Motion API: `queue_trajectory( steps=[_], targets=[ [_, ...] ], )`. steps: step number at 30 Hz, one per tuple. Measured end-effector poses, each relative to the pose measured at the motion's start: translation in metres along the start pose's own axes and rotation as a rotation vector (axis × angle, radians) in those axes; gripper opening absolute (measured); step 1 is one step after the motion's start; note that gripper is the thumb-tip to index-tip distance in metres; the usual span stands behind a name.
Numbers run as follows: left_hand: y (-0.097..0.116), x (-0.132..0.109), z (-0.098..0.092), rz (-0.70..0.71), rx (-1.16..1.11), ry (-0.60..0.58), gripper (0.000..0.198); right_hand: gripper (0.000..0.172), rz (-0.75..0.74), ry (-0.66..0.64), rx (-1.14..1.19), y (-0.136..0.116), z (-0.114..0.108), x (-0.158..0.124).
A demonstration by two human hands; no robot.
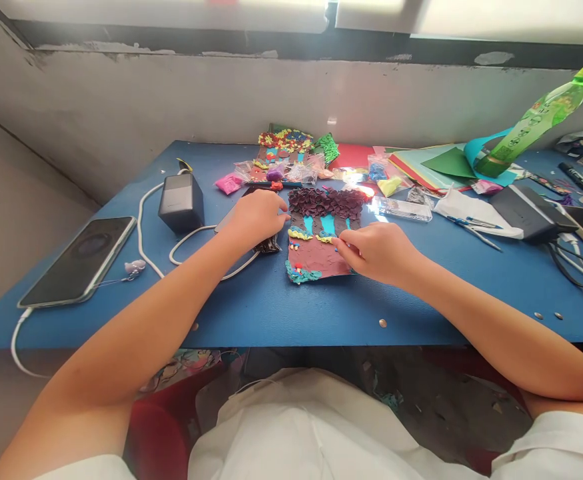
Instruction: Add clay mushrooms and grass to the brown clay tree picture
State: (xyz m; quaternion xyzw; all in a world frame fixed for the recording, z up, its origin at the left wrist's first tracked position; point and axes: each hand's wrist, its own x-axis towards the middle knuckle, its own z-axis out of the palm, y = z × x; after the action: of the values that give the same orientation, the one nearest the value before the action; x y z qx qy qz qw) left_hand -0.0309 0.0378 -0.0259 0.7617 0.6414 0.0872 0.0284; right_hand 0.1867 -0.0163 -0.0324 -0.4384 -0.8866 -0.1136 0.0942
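Note:
A clay relief picture [324, 257] lies on the table in front of me, with dark purple ruffled clay along its top, brown trunks with blue gaps, and a reddish-brown lower part. Short yellow and teal strips cross its middle. My right hand [378, 248] is closed in a pinch, its fingertips at the right end of the yellow strip; whatever lies between them is hidden. At the picture's upper left edge is my left hand [258, 217], fingers curled together, their hold hard to see. A black plastic packet [268, 245] sits beneath that hand.
On the left are a phone [78, 263], a dark charger block [181, 202] and white cables. Behind stand another clay picture [286, 141] and bagged clay [228, 183]. To the right are coloured paper [448, 162], pens [474, 230] and a green bottle [536, 127].

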Motion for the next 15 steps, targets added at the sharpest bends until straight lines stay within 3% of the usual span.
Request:
queue_trajectory(
  steps=[8,15],
  targets=[
    [0.007,0.006,0.009,0.038,0.084,-0.005,0.033,0.045,0.057,-0.182,-0.111,-0.006,-0.008,0.001],
    [-0.002,0.011,0.006,0.023,0.101,0.023,0.032,0.044,0.073,-0.246,-0.122,-0.009,-0.012,0.003]
  ],
)
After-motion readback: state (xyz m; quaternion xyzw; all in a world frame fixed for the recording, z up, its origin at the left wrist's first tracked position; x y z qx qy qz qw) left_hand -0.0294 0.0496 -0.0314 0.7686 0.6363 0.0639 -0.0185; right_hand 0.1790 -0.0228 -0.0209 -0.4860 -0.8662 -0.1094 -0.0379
